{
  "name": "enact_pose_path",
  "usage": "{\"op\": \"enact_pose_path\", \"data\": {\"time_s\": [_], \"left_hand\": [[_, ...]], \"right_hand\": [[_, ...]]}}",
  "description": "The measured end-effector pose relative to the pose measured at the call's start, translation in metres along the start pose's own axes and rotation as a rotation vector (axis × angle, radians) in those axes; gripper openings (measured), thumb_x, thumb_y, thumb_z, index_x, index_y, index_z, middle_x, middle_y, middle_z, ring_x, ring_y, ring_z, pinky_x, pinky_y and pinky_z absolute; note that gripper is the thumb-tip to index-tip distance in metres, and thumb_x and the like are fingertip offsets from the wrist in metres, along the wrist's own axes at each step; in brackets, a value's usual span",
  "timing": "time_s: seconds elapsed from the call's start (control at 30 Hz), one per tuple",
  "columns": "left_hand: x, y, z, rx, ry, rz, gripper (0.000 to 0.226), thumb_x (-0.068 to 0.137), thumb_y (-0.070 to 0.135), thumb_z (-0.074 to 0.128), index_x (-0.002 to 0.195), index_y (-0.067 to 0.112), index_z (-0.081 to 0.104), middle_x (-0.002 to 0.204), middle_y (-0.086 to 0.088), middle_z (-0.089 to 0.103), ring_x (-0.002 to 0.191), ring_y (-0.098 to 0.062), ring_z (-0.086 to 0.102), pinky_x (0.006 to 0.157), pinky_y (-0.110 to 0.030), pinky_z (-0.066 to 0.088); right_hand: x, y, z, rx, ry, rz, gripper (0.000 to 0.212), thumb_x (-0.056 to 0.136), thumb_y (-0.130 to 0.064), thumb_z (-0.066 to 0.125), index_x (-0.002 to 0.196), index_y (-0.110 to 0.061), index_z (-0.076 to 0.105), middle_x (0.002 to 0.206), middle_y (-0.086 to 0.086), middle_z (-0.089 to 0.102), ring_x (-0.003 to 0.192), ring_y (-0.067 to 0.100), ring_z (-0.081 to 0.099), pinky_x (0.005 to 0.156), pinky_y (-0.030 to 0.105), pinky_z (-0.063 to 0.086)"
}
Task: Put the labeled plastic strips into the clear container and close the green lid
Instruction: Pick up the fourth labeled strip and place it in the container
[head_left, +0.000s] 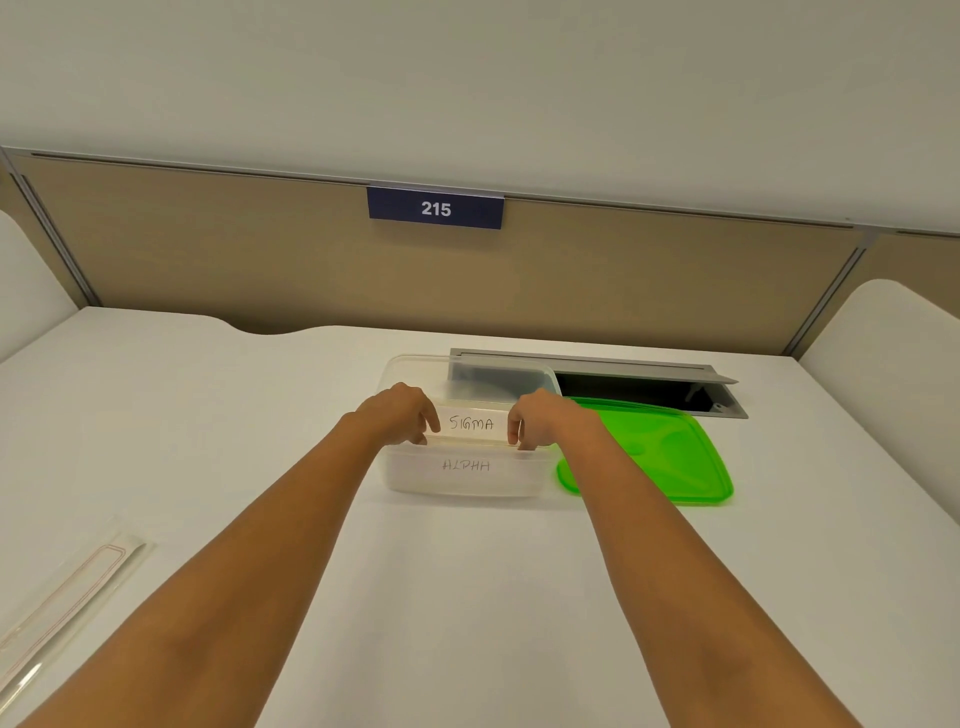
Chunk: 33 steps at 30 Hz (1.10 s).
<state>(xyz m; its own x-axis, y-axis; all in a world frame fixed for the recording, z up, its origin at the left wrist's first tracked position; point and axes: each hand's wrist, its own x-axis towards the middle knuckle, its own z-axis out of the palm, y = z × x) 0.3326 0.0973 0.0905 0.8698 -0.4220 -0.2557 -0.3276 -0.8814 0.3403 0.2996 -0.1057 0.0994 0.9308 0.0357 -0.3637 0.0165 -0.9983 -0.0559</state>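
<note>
A clear plastic container (415, 480) stands on the white desk, open at the top. My left hand (399, 418) and my right hand (540, 420) each pinch one end of a white strip labeled SIGMA (471, 423), held upright over the container's near half. A second strip labeled ALPHA (466, 465) shows through the container's front wall, standing inside. The green lid (660, 457) lies flat on the desk, touching the container's right side.
An open grey cable hatch (649, 384) sits in the desk behind the lid and container. A clear plastic sleeve (67, 597) lies at the desk's near left. A beige partition with a sign reading 215 (435, 208) closes off the back.
</note>
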Motion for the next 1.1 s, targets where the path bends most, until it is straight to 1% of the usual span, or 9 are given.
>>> {"op": "enact_pose_path", "data": {"time_s": [0.03,0.1,0.17,0.23,0.4,0.5,0.6,0.9,1.1], "left_hand": [[0.0,0.0,0.001,-0.008,0.009,0.003,0.029,0.084,-0.001,0.064,0.11,0.011,0.071,0.112,-0.008,0.068,0.102,-0.025,0.065,0.065,-0.023,0.047],[0.001,-0.001,0.004,-0.016,0.022,0.003,0.029,0.083,-0.006,0.06,0.104,0.009,0.073,0.107,-0.01,0.072,0.099,-0.024,0.067,0.078,-0.028,0.052],[0.002,-0.002,0.005,-0.024,0.032,0.0,0.03,0.083,-0.008,0.058,0.103,0.008,0.074,0.104,-0.011,0.073,0.097,-0.024,0.068,0.086,-0.031,0.052],[0.004,-0.003,0.006,-0.031,0.036,-0.004,0.031,0.082,-0.01,0.057,0.103,0.007,0.073,0.103,-0.012,0.073,0.097,-0.024,0.068,0.085,-0.029,0.051],[0.005,0.0,0.006,-0.018,0.019,-0.027,0.03,0.084,-0.006,0.059,0.105,0.009,0.073,0.109,-0.01,0.071,0.102,-0.025,0.066,0.088,-0.031,0.051],[0.002,0.004,0.003,-0.016,0.016,-0.032,0.026,0.086,0.007,0.064,0.111,0.01,0.07,0.116,-0.01,0.067,0.107,-0.026,0.063,0.092,-0.033,0.051],[-0.005,0.008,0.001,-0.025,0.075,-0.024,0.027,0.089,0.016,0.063,0.115,0.01,0.068,0.121,-0.011,0.064,0.11,-0.028,0.062,0.096,-0.034,0.05],[-0.057,0.014,0.002,0.001,0.2,-0.056,0.036,0.096,0.035,0.047,0.117,0.012,0.066,0.121,-0.009,0.065,0.109,-0.029,0.06,0.09,-0.037,0.049],[-0.098,0.007,0.013,0.098,0.224,0.024,0.045,0.099,0.041,0.038,0.137,0.021,0.048,0.145,-0.001,0.048,0.132,-0.023,0.044,0.105,-0.037,0.038]], "right_hand": [[0.001,0.0,0.0,0.005,0.001,-0.001,0.023,0.082,-0.007,0.066,0.104,-0.015,0.071,0.119,0.008,0.064,0.095,0.025,0.063,0.082,0.03,0.049],[0.002,0.001,0.001,0.014,0.01,-0.001,0.023,0.082,-0.007,0.067,0.104,-0.012,0.071,0.118,0.011,0.063,0.083,0.024,0.057,0.077,0.028,0.046],[0.003,0.001,0.002,0.019,0.018,0.003,0.023,0.082,-0.007,0.067,0.104,-0.012,0.071,0.118,0.012,0.063,0.081,0.023,0.054,0.079,0.029,0.047],[0.003,0.001,0.002,0.025,0.019,0.007,0.023,0.083,-0.006,0.067,0.105,-0.011,0.07,0.118,0.013,0.063,0.081,0.023,0.054,0.084,0.031,0.05],[0.003,-0.001,0.003,0.025,-0.007,0.02,0.026,0.084,-0.005,0.064,0.11,-0.011,0.067,0.121,0.012,0.062,0.093,0.025,0.059,0.09,0.033,0.049],[0.001,-0.002,0.003,0.025,-0.02,0.029,0.029,0.087,-0.005,0.06,0.115,-0.011,0.064,0.126,0.013,0.058,0.111,0.029,0.059,0.096,0.035,0.047],[-0.003,-0.002,0.002,0.051,-0.006,0.027,0.035,0.088,-0.005,0.062,0.122,-0.012,0.06,0.132,0.011,0.053,0.116,0.029,0.057,0.099,0.036,0.046],[-0.045,-0.02,0.005,0.165,0.231,0.011,0.033,0.099,-0.013,0.038,0.125,-0.01,0.059,0.13,0.013,0.059,0.117,0.03,0.056,0.099,0.037,0.046],[-0.079,-0.042,0.019,0.202,0.36,0.055,0.036,0.099,-0.019,0.041,0.133,-0.013,0.052,0.136,0.012,0.053,0.122,0.03,0.052,0.097,0.037,0.045]]}}
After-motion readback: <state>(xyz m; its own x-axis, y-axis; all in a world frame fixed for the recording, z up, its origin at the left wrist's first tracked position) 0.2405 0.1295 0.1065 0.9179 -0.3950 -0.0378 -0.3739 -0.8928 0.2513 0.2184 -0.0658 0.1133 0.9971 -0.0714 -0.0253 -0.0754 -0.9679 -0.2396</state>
